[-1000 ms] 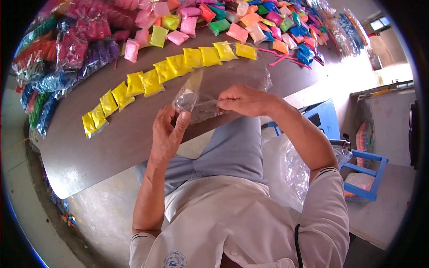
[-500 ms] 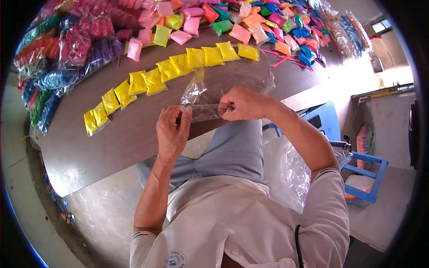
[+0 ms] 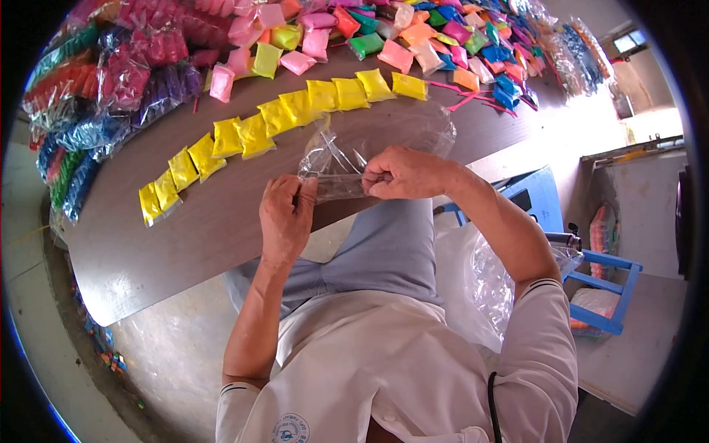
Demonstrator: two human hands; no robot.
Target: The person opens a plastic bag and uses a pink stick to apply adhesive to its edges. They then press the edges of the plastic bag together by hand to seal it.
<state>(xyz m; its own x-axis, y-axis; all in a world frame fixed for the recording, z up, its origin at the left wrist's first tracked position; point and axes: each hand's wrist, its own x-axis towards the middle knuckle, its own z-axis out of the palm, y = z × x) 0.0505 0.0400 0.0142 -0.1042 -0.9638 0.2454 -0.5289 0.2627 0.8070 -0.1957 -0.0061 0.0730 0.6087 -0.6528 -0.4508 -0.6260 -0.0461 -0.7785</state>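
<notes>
A clear plastic bag (image 3: 399, 131) is stretched between my two hands near the table's front edge. My left hand (image 3: 286, 214) pinches one side of its edge between thumb and fingers. On the other side, my right hand (image 3: 402, 173) grips the same edge with curled fingers. The bag's body spreads away from me over the tabletop, creased and shiny, and I see nothing inside it. Beyond it, a curved row of small yellow packets (image 3: 255, 135) lies on the table, running from the left up to the far middle.
Heaped colourful packets (image 3: 413, 44) cover the table's far side. Bundled bags of packets (image 3: 133, 74) stand at the left. A blue stool-like frame (image 3: 617, 295) and a blue box (image 3: 535, 199) are at the right. Clear plastic (image 3: 480, 295) hangs beside my lap.
The bag's far part has spread wider and lower over the table, shifting away from the yellow row. Both hands have stayed almost in place, still gripping its edge.
</notes>
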